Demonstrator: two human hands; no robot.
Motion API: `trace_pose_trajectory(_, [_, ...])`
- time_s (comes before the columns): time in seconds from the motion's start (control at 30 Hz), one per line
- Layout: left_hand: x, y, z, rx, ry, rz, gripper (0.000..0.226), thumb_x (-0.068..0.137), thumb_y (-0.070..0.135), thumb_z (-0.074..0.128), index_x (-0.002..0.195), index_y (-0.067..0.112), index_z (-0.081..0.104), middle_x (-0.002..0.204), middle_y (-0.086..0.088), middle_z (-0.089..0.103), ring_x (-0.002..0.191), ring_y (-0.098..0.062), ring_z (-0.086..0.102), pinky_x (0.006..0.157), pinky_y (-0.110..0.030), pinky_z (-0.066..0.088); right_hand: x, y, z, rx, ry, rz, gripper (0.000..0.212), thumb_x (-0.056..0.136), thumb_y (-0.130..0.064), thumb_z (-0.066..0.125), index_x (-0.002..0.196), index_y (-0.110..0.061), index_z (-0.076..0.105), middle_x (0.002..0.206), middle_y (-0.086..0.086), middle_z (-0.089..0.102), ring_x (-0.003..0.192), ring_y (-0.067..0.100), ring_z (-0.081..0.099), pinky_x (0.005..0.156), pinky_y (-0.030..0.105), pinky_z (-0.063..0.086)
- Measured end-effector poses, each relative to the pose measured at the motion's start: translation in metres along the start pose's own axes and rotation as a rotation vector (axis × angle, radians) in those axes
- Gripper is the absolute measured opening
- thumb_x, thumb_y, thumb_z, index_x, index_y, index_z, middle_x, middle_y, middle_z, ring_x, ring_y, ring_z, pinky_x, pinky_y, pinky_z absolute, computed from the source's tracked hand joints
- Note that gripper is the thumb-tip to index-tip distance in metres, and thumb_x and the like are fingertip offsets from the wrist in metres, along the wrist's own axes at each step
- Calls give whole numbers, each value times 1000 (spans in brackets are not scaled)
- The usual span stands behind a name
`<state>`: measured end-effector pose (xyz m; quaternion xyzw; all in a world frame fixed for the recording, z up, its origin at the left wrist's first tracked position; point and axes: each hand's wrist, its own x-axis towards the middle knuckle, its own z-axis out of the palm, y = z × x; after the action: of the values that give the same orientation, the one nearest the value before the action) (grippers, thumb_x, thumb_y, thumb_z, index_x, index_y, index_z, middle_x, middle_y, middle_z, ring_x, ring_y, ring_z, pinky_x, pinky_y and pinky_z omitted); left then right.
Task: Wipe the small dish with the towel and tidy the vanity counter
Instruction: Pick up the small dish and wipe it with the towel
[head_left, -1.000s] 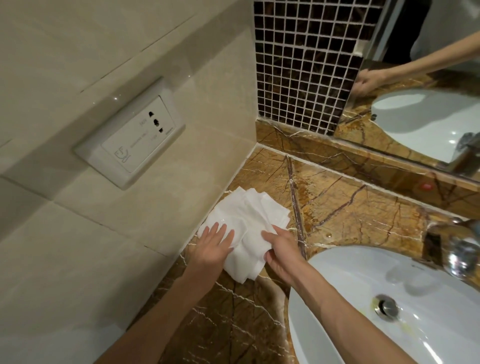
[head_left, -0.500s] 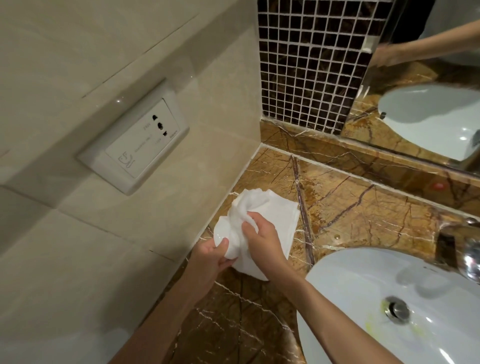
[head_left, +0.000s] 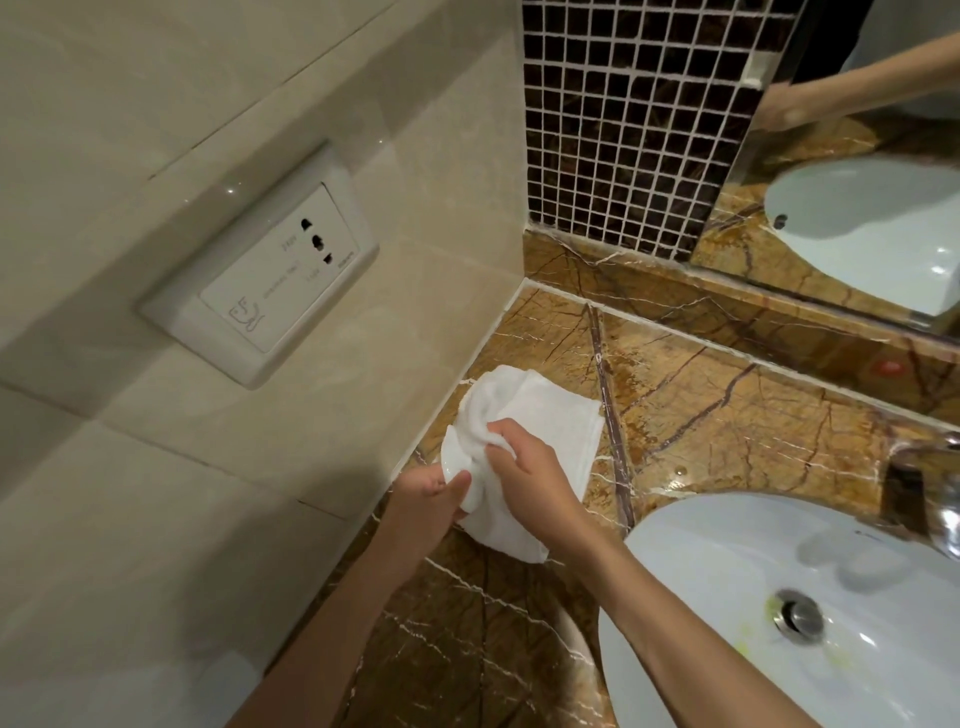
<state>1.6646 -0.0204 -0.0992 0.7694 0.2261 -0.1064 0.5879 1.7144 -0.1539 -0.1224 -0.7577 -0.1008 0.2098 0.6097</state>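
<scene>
Head view: left hand (head_left: 423, 496) fingers pinch the small dish (head_left: 451, 454) steady over the bench (head_left: 701, 410) while right hand (head_left: 530, 480) fingers, bunching the towel (head_left: 540, 415), rub it.

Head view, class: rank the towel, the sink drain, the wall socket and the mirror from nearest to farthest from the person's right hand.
Measured from the right hand:
1. Towel: gripped by that hand, at the counter's left edge.
2. Wall socket: up to the left, on the tiled wall.
3. Sink drain: lower right, in the basin.
4. Mirror: upper right, behind the counter.
</scene>
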Motion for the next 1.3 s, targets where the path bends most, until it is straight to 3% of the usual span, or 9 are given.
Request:
trace_pose_trajectory(0.23, [14,5,-1,-180,40,-213,34,93,22,57,110,-8,61,105,-23,66,96,-35,66,88,-47,56,-23,11,1,80,-51,3,28,97,-23,40,91,-41,60,89,-26,64,83,-9,57,68,13,45])
trace_pose_trajectory(0.37, [19,8,-7,-298,-3,-253,44,97,18,49,119,-20,48,72,-12,58,74,-25,62,84,-46,57,-35,21,1,16,27,7,42,99,-17,40,85,-54,55,86,-34,60,80,-11,55,66,6,40])
trace_pose_trajectory(0.5, [21,8,-7,-538,-1,-292,46,100,19,42,128,-18,37,83,-19,58,86,-28,65,68,-37,62,-33,28,1,-25,128,74,46,99,-18,37,73,-54,49,71,-31,57,61,-7,49,54,14,36])
trace_pose_trajectory(0.63, [25,6,3,-460,85,-324,42,100,21,43,130,-7,40,122,-25,56,105,-36,62,82,-46,59,-27,20,7,118,162,177,33,94,-23,36,71,-40,53,60,-30,54,57,-6,49,58,25,40])
trace_pose_trajectory(0.73, [24,9,10,-366,139,-285,35,99,19,46,120,-9,49,109,-23,56,99,-35,59,86,-49,55,-33,18,14,172,175,168,26,94,-28,40,72,-32,52,62,-30,56,59,-9,51,57,25,42])
trace_pose_trajectory(0.97, [6,17,29,356,309,178,27,92,9,56,67,-2,58,54,-2,49,57,-23,52,51,-8,41,-42,4,18,261,254,38,28,97,-12,47,72,-22,56,62,-17,55,59,-3,46,54,13,38])
trace_pose_trajectory(1.07, [-5,13,30,708,358,625,20,79,1,58,60,-5,60,47,-14,57,41,-29,54,41,-29,49,-39,-12,5,400,255,1,15,89,-16,51,81,-17,63,69,-12,63,64,-2,55,56,12,43])
trace_pose_trajectory(1.2, [-7,-10,24,1007,191,484,32,93,10,54,124,2,59,107,-18,71,92,-34,68,80,-44,58,-28,-19,-14,394,325,58,19,85,-20,51,93,-32,63,81,-24,68,72,-10,61,59,10,46])
trace_pose_trajectory(1.3, [-1,-30,23,1316,132,422,45,98,19,46,142,16,37,148,-6,44,137,-28,38,112,-43,34,-21,-9,-21,310,414,91,26,95,-12,48,101,-31,64,97,-19,64,76,-11,58,67,19,47])
